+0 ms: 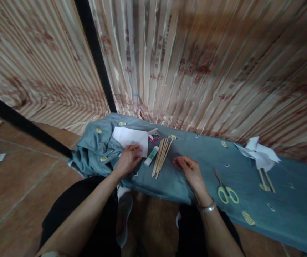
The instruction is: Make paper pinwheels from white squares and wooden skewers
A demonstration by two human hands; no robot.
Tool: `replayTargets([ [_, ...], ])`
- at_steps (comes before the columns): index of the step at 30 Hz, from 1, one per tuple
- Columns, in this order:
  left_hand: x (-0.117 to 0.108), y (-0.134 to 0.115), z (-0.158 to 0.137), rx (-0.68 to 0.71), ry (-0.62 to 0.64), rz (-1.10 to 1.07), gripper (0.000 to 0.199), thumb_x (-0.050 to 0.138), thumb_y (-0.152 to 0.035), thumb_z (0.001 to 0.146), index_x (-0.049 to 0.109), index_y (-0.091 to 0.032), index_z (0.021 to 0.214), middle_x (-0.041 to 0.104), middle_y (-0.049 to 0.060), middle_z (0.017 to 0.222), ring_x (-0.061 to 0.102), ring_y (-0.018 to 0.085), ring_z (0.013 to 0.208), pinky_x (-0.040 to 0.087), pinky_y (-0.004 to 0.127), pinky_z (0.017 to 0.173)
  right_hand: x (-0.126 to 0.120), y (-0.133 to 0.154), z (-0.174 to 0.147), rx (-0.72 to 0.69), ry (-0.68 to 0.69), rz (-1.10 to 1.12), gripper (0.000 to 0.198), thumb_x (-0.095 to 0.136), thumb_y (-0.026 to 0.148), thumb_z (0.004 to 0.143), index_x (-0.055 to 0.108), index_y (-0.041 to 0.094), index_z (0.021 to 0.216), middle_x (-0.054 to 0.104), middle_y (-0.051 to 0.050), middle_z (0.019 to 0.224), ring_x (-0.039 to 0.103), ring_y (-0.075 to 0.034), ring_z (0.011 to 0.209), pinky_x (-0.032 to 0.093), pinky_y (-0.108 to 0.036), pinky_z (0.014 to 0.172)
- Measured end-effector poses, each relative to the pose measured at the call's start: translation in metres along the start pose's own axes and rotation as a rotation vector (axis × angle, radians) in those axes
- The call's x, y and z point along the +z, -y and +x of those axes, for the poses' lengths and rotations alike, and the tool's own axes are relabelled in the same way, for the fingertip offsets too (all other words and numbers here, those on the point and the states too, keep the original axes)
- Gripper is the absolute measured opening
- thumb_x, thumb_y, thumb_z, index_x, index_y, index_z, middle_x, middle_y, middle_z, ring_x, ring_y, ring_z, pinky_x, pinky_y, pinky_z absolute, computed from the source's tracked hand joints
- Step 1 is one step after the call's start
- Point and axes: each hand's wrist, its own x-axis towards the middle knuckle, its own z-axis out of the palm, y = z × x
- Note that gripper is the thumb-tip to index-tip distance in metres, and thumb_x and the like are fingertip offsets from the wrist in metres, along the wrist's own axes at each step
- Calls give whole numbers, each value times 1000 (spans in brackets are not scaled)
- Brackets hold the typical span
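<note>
My left hand (128, 160) lies on the near edge of a stack of white paper sheets (134, 137), fingers stretched out and touching the paper. My right hand (190, 170) hovers over the blue-green cloth with its fingertips pinched together; anything between them is too small to make out. Between the hands are a glue stick (151, 156), lying beside the paper, and a bundle of thin wooden sticks (162, 157). Behind the glue stick is a small red-edged packet of pins or similar bits (153, 137), its contents hard to tell.
Scissors with green handles (227, 193) lie right of my right hand. Farther right are white paper pinwheels (259, 153) on wooden sticks. The patterned cloth (204, 150) covers a long bench, bunched up at its left end. Black poles (97, 53) and striped curtains (196, 64) stand behind.
</note>
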Motion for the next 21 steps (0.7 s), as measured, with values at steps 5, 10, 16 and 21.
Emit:
replayTargets([
  [5, -1, 2, 2, -26, -12, -94, 22, 54, -24, 85, 73, -19, 92, 71, 11, 107, 64, 25, 100, 47, 42, 94, 0, -2, 4, -7, 16, -11, 50, 70, 68, 62, 72, 19, 72, 71, -5, 67, 61, -18, 62, 46, -30, 61],
  [10, -2, 2, 3, -75, -44, -102, 26, 48, -25, 87, 73, -19, 85, 73, 9, 91, 65, 23, 89, 49, 35, 85, 2, -5, 7, -15, 36, -32, 51, 69, 69, 62, 71, 19, 72, 71, -5, 68, 61, -18, 62, 47, -30, 59],
  [16, -7, 1, 5, -165, -187, -224, 24, 52, -31, 82, 72, -20, 78, 74, 9, 87, 66, 24, 86, 50, 34, 83, 5, -5, 7, -19, 45, -29, 48, 71, 66, 61, 72, 19, 71, 71, -5, 68, 61, -18, 62, 48, -30, 59],
  [21, -26, -6, 8, -346, -388, -440, 32, 58, -43, 76, 74, -15, 83, 74, 10, 88, 67, 23, 82, 51, 31, 75, 1, -1, 6, -46, 36, -26, 44, 71, 63, 64, 72, 19, 73, 71, -4, 69, 62, -18, 64, 48, -30, 61],
])
